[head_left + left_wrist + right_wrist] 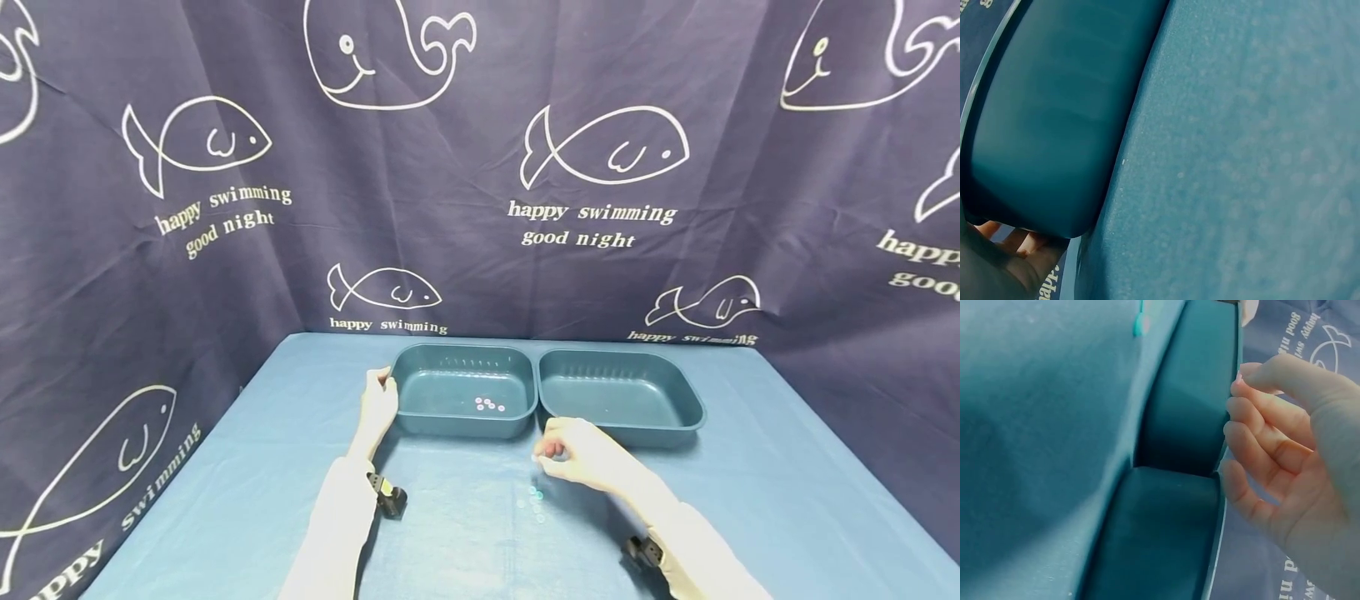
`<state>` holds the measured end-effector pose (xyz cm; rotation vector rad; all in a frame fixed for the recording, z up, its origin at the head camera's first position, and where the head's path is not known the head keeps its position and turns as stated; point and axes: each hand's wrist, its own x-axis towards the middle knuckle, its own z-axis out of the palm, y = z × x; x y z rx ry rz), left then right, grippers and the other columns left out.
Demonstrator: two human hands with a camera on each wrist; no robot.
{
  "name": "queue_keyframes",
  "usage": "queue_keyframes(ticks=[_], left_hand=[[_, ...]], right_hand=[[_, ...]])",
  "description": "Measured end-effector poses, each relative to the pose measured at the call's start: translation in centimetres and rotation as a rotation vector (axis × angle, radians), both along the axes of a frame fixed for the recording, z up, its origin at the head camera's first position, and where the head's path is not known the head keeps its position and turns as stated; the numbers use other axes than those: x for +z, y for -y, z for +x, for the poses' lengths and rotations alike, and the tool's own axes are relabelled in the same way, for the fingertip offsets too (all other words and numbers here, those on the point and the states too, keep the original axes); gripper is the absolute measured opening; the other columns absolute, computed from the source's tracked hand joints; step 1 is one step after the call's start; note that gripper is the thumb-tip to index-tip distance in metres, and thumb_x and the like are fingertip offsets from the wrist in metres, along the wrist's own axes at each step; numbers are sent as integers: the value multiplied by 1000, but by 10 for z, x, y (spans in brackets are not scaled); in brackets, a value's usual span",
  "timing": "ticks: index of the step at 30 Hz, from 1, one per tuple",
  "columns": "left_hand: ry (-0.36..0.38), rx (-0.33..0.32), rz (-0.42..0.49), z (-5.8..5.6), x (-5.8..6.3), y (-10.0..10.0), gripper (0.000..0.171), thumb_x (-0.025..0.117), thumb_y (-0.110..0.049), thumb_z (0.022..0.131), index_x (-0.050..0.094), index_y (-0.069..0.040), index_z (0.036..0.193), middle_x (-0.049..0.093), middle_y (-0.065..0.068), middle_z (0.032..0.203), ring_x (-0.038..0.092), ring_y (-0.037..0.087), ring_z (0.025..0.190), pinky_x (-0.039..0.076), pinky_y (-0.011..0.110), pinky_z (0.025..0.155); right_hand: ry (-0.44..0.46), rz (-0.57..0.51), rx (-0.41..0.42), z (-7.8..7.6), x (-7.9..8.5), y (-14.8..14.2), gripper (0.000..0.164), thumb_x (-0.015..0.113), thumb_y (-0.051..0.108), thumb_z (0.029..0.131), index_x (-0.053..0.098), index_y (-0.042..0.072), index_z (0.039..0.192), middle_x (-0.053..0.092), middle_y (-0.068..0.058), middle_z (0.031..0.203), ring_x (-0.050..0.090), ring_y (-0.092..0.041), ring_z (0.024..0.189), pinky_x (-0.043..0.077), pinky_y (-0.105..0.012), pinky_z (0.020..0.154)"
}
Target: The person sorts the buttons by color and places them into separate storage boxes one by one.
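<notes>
At the left end of the left teal bin (461,427) is my left hand (380,402), its fingers touching the outer end wall (1035,144). My right hand (581,454) is in front of the seam between the two bins, above the table. Between its thumb and index finger it pinches a small pink disc (1239,377), seen nearly edge-on. Several small round pink pieces (491,406) lie on the floor of the left bin. On the cloth below my right hand lie several tiny teal and pale pieces (535,497).
The right teal bin (622,427) stands side by side with the left one, near the back of the table. Blue cloth (450,517) covers the table. A dark curtain (480,217) with white fish prints hangs behind and at the sides.
</notes>
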<state>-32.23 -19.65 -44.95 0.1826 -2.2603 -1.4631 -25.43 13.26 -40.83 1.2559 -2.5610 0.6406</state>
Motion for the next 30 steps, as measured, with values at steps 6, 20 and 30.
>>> queue_keyframes(ticks=[6, 20, 30], left_hand=[[3, 10, -7, 0, -1, 2, 27, 38, -7, 95, 42, 6, 119, 54, 30, 118, 50, 43, 116, 39, 52, 98], [8, 12, -16, 2, 1, 2, 27, 38, -7, 95, 41, 5, 119, 54, 30, 117, 51, 43, 115, 39, 52, 98], [8, 12, -15, 1, 0, 0, 27, 39, -6, 94, 42, 5, 119, 54, 30, 117, 51, 43, 116, 39, 52, 98]], right_hand=[[-7, -23, -1, -6, 6, 2, 10, 70, 12, 74, 72, 17, 82, 57, 12, 74, 55, -2, 72, 47, -21, 68], [-31, -53, -8, -21, 22, 11, 7, 70, 14, 77, 73, 17, 83, 57, 11, 73, 57, -7, 70, 48, -21, 67], [-32, -76, 1, -37, 23, 14, 5, 71, 14, 78, 73, 15, 83, 54, 11, 70, 53, -6, 67, 45, -19, 63]])
